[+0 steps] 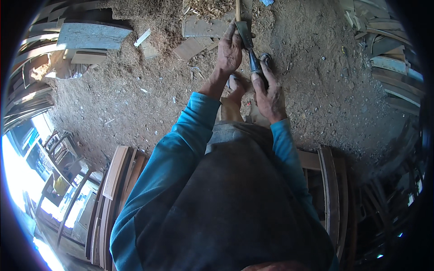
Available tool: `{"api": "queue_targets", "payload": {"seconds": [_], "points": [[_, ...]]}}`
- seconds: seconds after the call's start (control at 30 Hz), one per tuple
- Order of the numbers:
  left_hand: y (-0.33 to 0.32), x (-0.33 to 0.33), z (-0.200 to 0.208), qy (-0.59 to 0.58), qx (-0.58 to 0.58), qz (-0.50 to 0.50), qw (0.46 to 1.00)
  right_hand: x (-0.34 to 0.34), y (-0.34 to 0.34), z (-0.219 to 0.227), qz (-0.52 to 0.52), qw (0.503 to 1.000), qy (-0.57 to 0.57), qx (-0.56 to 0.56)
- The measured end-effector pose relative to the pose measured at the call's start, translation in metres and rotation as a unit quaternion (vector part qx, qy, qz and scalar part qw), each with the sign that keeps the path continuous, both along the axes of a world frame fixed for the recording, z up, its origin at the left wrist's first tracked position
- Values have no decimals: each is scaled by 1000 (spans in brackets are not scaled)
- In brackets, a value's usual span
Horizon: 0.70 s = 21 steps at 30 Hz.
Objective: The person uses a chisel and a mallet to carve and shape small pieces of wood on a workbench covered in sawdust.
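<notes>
My right hand (270, 95) is closed round the dark handle (254, 62) of a hand tool, with the thumb and a finger stretched along it. The tool's broad, dark, flat head (244, 35) points away from me; its exact kind is unclear. My left hand (230, 53) grips this head from the left side, fingers up near its far end. A narrow strip of light wood (238, 10) runs on past the head to the top edge. Whether my left fingers also hold the strip is hidden.
Sandy ground (135, 99) carries chips and shavings (210, 8). Flat boards (203, 27) lie beyond my hands. Stacked planks (92, 36) stand at the left, more timber (393, 65) at the right. Wooden pieces (117, 171) flank me. My feet (233, 82) are below the tool.
</notes>
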<state>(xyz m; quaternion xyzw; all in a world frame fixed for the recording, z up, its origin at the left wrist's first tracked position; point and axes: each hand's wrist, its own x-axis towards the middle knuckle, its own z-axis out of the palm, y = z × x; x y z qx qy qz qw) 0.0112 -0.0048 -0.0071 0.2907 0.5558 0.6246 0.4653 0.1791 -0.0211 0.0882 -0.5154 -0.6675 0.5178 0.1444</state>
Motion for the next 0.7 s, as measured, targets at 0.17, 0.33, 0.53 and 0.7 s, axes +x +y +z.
{"api": "queue_targets", "payload": {"seconds": [0.17,0.33,0.53,0.7], "points": [[-6,-2,1,13,-65,19,998,-16,20,-7,-8,998,12,-64],[-3,-2,9,-20,-77,39,996,-39,41,-7,6,1000,-16,-14],[-1,-7,8,16,-57,4,998,-47,67,-36,-26,998,20,-52],[-1,-15,14,56,-84,-10,995,-36,74,-28,-18,992,24,-122]]}}
